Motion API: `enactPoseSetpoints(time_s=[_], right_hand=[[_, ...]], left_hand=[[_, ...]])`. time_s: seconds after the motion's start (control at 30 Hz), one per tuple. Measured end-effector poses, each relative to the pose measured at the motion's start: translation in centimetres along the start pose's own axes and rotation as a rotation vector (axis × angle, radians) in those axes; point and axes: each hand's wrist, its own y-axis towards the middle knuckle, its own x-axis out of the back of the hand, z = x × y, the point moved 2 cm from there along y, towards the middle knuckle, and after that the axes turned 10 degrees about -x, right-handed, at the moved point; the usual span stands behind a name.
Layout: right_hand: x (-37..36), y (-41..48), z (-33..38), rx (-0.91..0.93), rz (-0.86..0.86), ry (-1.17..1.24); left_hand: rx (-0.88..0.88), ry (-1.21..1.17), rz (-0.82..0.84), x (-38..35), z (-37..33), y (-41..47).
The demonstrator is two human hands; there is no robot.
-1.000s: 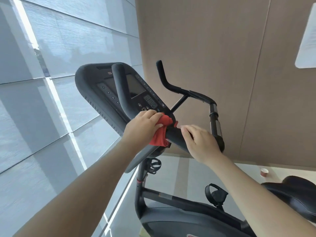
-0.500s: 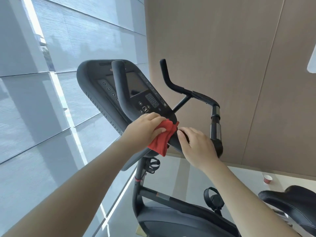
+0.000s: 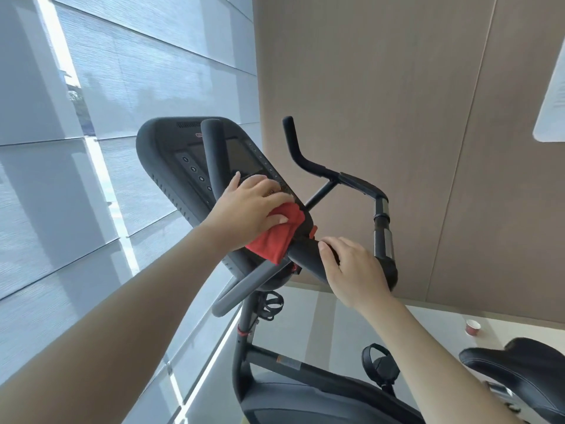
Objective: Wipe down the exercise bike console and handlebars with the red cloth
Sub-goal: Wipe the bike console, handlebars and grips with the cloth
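Note:
The exercise bike's dark console (image 3: pixel 171 160) tilts toward me, its screen and buttons partly hidden by a handlebar upright (image 3: pixel 214 154). My left hand (image 3: pixel 247 206) presses the red cloth (image 3: pixel 275 237) flat against the console's lower right corner, fingers spread over the keypad. My right hand (image 3: pixel 351 267) grips the near handlebar bar (image 3: pixel 305 255) just right of the cloth. The far handlebar (image 3: pixel 308 163) curves up behind the console, with a silver-banded grip (image 3: pixel 382 234) at its right end.
The bike frame (image 3: pixel 305 371), a pedal (image 3: pixel 380 365) and the black saddle (image 3: pixel 519 365) are below and right. A small red paper cup (image 3: pixel 473 326) stands on the floor by the tan wall panels (image 3: pixel 397 87). Window panes (image 3: pixel 91 148) fill the left.
My left hand has slid the red cloth from the handlebar junction up onto the console's lower corner and keypad. My right hand keeps its grip on the near bar.

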Motion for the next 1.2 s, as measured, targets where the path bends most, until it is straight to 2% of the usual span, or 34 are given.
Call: enactPoseSetpoints(time_s=[0.07,0.17,0.3,0.37,0.43,0.57,0.77,0.87,1.03,1.1,1.2], right_hand=[[-0.1,0.0,0.1,-0.007,0.001,-0.012],[0.0,-0.1,0.2,-0.023,-0.014,-0.016],[-0.1,-0.1,0.1,-0.032,-0.035,-0.007],[-0.1,-0.1,0.1,-0.040,-0.035,-0.006],[-0.1,-0.1,0.2,-0.050,-0.040,-0.003],[-0.3,0.0,0.4,-0.076,-0.052,-0.014],[-0.5,-0.1,0.5,-0.100,-0.100,-0.024],[-0.4,0.0,0.4,-0.105,-0.096,-0.022],[-0.4,0.0,0.3,-0.112,-0.089,-0.021],[-0.4,0.0,0.4,-0.109,-0.102,-0.018],[-0.4,-0.1,0.4,-0.124,-0.097,-0.006]], left_hand=[[-0.057,0.052,0.063,-1.3,-0.2,-0.8],[-0.092,0.087,0.022,-2.1,-0.5,-1.5],[-0.136,-0.089,-0.013,-2.4,0.3,-2.4],[-0.159,-0.104,-0.037,-2.7,1.5,-2.9],[-0.147,-0.088,-0.084,-2.6,3.1,-2.7],[-0.006,-0.099,-0.094,-2.3,4.7,-1.5],[-0.318,-0.144,-0.224,-3.7,0.4,-1.8],[-0.283,-0.139,-0.196,-3.4,1.7,-1.4],[-0.109,-0.149,-0.071,-3.0,1.8,-0.2],[-0.128,-0.153,-0.042,-3.1,1.1,0.6],[-0.167,-0.180,0.102,-2.9,0.3,2.2]])
